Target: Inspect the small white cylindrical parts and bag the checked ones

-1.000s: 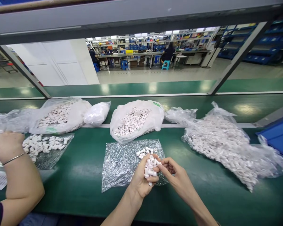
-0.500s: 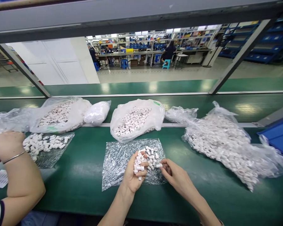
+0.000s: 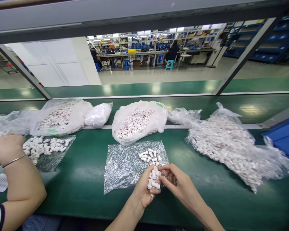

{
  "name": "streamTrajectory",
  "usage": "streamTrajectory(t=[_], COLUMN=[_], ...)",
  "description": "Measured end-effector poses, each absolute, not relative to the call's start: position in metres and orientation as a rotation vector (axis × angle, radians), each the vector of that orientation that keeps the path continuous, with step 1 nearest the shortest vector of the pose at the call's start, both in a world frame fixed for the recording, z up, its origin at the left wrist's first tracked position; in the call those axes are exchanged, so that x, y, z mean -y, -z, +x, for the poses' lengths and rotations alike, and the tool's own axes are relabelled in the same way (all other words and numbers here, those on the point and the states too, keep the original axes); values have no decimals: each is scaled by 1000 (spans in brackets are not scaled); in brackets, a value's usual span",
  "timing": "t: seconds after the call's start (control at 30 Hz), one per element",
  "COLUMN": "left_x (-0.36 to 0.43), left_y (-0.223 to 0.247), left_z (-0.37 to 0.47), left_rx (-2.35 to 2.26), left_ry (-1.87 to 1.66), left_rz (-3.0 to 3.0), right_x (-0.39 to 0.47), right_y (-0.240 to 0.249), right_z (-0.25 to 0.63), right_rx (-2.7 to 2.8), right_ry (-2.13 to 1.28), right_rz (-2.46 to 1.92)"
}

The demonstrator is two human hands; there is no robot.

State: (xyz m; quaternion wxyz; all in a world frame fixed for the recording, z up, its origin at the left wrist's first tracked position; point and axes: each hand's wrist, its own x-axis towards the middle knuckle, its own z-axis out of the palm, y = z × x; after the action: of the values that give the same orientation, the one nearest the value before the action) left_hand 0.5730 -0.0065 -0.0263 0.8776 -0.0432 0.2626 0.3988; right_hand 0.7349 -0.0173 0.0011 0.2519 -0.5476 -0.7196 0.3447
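In my left hand (image 3: 145, 189) lies a cupped handful of small white plastic pipe fittings (image 3: 154, 178), the fingers curled around them. My right hand (image 3: 177, 179) is right beside it, thumb and fingertips pinched at the edge of that handful; a white fitting seems to be between them, though the fingers partly hide it. Just beyond both hands, loose white fittings (image 3: 150, 156) are spread on a flat clear plastic bag (image 3: 121, 166). Behind that bag stands an open white bag (image 3: 117, 125) full of the same kind of fittings.
Right of me lies a large clear bag of fittings (image 3: 221, 144), with a blue bin (image 3: 284, 138) beyond. At left, a co-worker's arm (image 3: 24, 179) reaches over more fittings (image 3: 47, 146). Another filled bag (image 3: 82, 112) and a small white bundle (image 3: 99, 115) sit behind on the green bench (image 3: 82, 189).
My left hand has moved right and nearer to me with its handful. My right hand, which held a fitting apart at the right, now meets the left hand.
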Motion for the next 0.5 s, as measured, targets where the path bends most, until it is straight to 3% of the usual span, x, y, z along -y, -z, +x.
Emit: streamTrajectory(t=[0.23,0.5], left_x=[11,16], left_y=[31,40], left_z=[578,576], left_rx=[-611,-540], left_ry=[-801,-808], left_rz=[-55,-36], right_x=[21,4], right_y=[-5,3], right_z=[735,756], right_rx=[2106,1806], right_ry=[-796,-992], right_rz=[-1505,-1472])
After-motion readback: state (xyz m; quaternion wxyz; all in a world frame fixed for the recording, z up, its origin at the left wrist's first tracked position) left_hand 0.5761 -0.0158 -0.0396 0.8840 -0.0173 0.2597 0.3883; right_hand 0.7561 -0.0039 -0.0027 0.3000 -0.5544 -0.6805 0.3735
